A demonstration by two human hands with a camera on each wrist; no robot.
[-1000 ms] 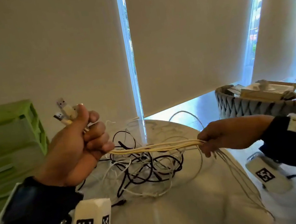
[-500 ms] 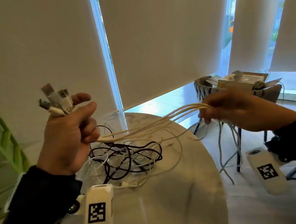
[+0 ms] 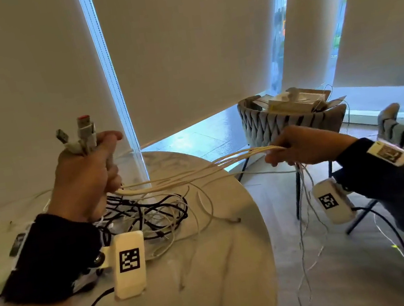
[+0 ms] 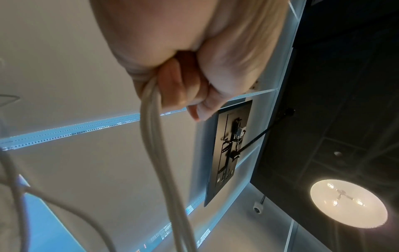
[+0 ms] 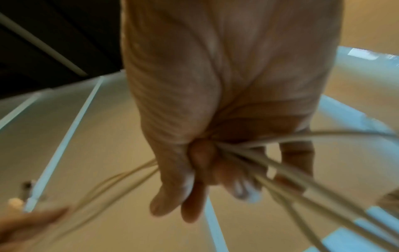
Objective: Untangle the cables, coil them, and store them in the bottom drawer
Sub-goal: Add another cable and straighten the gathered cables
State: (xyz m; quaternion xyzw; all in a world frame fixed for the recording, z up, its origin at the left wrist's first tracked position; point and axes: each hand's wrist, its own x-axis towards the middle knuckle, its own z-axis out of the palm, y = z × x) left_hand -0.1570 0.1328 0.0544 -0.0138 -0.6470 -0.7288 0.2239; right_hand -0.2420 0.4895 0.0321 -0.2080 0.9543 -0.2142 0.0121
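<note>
The untangling looks barely begun: a knot of black and white cables (image 3: 139, 214) lies near the far-left edge of the round table (image 3: 215, 282), nothing is coiled, and no drawer shows clearly. The left hand (image 3: 87, 180), raised over that edge, clenches several white cables (image 3: 186, 176) just below their plugs (image 3: 80, 137). The right hand (image 3: 302, 148), held out beyond the table's right edge, grasps the same strands, their tails hanging toward the floor.

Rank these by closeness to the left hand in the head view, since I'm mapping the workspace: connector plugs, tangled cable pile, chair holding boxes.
1. Connector plugs: held in the left hand, sticking out above it.
2. Tangled cable pile: on the table, just below and right.
3. Chair holding boxes: far right, beyond the table.
</note>
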